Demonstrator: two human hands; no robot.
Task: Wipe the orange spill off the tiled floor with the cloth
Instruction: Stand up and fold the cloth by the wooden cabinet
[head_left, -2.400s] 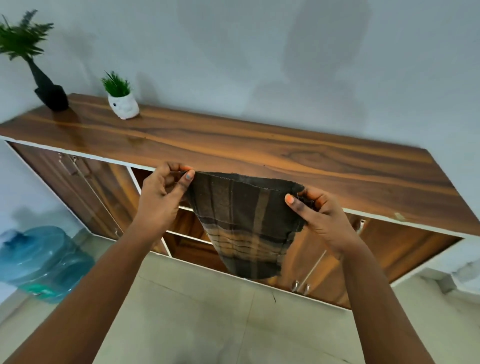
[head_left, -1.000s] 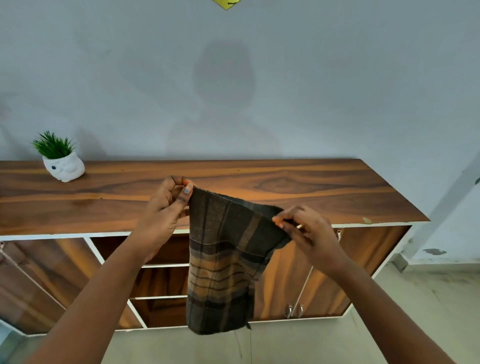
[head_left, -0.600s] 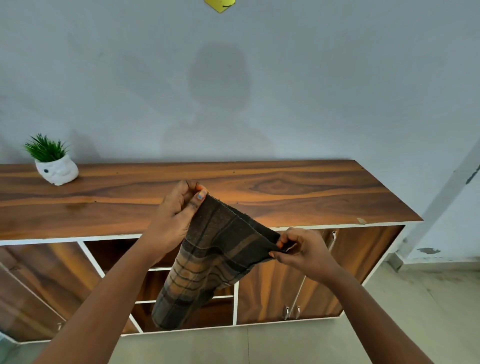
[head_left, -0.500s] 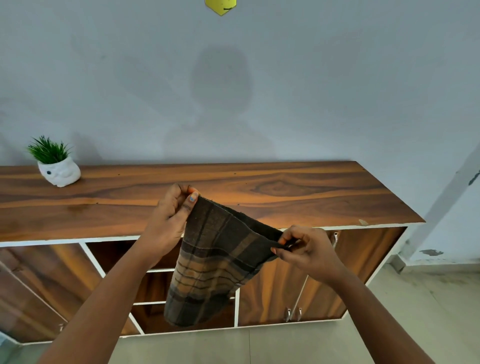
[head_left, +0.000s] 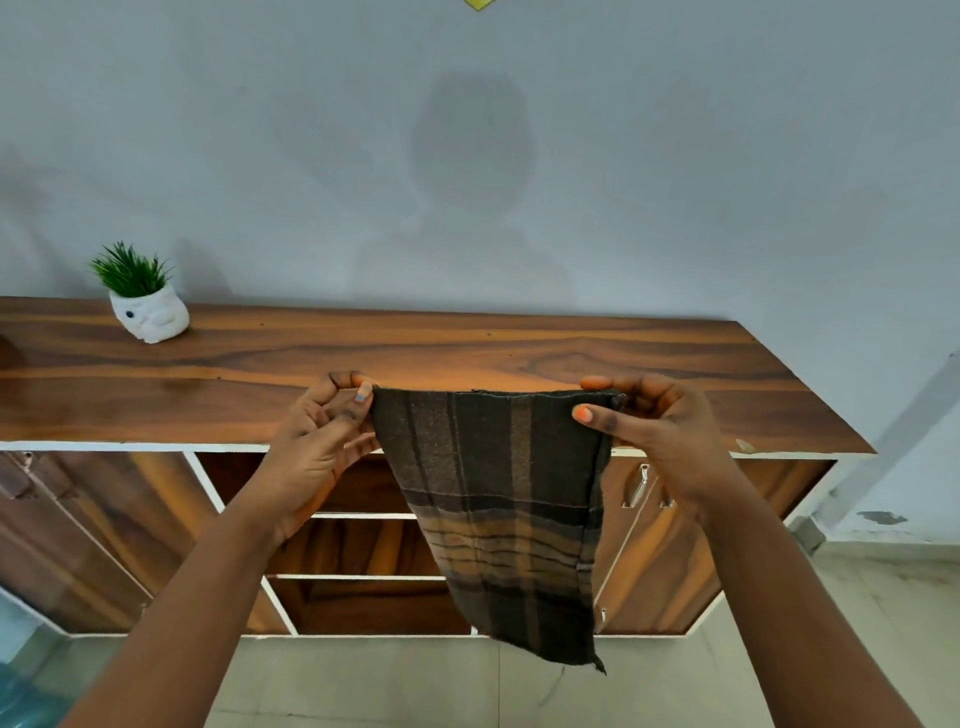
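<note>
Head view is showing two bare arms reaching forward in front of a long wooden cabinet (head_left: 467, 358) that is standing against a grey wall (head_left: 675, 156). The left hand (head_left: 322, 441) is pinching the upper left corner of the cloth (head_left: 493, 493) between thumb and fingers, and the right hand (head_left: 660, 436) is pinching the upper right corner in the same way, thumb on the near side. The cloth, dark brown with lighter checked stripes, is hanging flat between both hands, its top edge stretched about level with the cabinet top, and its lower end is narrowing down toward the pale tiled floor (head_left: 649, 675) without touching it. A small white pot with a green plant (head_left: 148, 306) is sitting on the cabinet top, far left. Something blue and transparent (head_left: 21, 696) is showing at the lower left corner; what it is, I cannot tell.
</note>
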